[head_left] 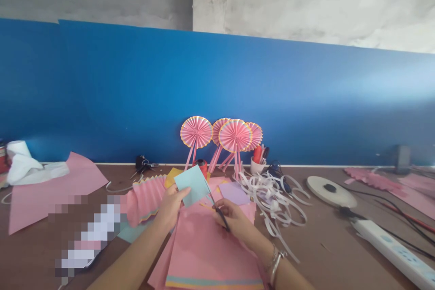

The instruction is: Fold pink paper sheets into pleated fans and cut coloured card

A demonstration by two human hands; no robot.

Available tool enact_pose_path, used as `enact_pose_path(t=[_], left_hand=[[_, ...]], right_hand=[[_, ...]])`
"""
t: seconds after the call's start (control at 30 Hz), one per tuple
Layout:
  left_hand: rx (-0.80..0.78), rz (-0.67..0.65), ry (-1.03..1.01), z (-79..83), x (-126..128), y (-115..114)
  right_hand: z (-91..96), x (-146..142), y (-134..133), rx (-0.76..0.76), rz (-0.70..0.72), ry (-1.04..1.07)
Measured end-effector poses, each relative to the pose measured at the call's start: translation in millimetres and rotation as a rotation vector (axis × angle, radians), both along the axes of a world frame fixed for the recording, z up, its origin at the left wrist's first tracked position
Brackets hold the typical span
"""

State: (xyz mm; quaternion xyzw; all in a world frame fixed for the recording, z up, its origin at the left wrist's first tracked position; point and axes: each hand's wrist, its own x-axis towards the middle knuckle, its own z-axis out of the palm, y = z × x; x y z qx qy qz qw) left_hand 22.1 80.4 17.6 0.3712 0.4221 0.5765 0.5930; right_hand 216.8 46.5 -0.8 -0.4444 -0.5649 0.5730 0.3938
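My left hand (pixel 172 206) pinches a light blue paper square (pixel 193 186) by its left side, holding it up above the table. In my right hand (pixel 234 219) is a pair of scissors (pixel 222 218) with dark handles; the blades reach up to the right edge of the blue paper. Whether the blades are apart I cannot tell. Below both hands lies a stack of pink paper sheets (pixel 210 249) with blue and yellow stripes along the near edge. Beside my left hand rests pleated pink paper (pixel 147 197). A lilac paper piece (pixel 234 192) lies behind my right hand.
Several pink paper fans (pixel 196 132) stand against the blue partition (pixel 136 90). Tangled white strips (pixel 272 195) lie right of the stack, near a cup of pens (pixel 258 164). Farther right are a round white disc (pixel 331 191) and a power strip (pixel 390 244). Pink paper (pixel 50 199) lies left.
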Motion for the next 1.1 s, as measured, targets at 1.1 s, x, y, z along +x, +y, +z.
enact_pose_path(t=[1.1], left_hand=[[0.009,-0.007,-0.026,-1.3,1.4,0.9]], right_hand=[[-7.5,2.9,5.7,0.037,-0.061,-0.09]])
